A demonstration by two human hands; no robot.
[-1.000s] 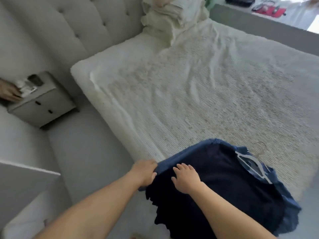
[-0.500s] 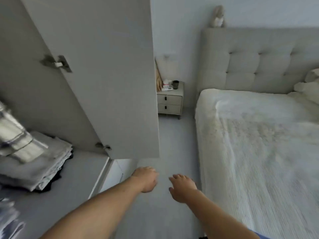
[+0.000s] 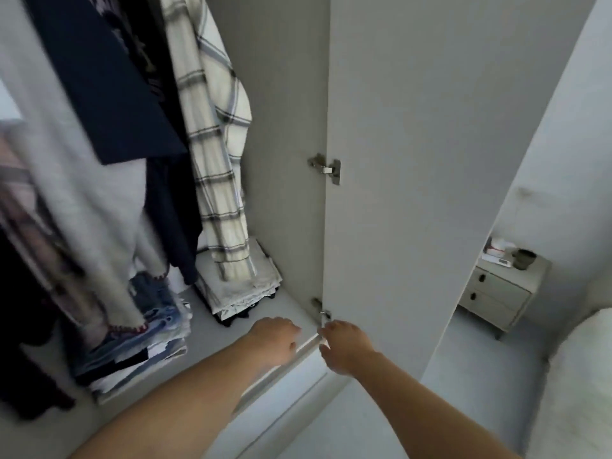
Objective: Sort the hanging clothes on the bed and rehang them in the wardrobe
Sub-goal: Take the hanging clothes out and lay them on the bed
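Hands empty, forearms extended toward wardrobe (image 3: 284, 160): left hand (image 3: 276, 339) loosely curled, right hand (image 3: 344, 346) half-open.

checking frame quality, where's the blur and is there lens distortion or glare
Head view: hanging clothes at left smear with motion blur; the wardrobe door and hinge stay sharper; door edges splay from wide-angle distortion; soft, even light, no glare.

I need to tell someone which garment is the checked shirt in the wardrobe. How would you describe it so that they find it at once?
Look inside the open wardrobe, left of its open door. Among the hanging clothes, the checked shirt is the one furthest right, next to the bare inner wall, and its hem hangs above a folded pale pile. It alone is cream with dark crossing lines; the navy garment beside it is plain dark.
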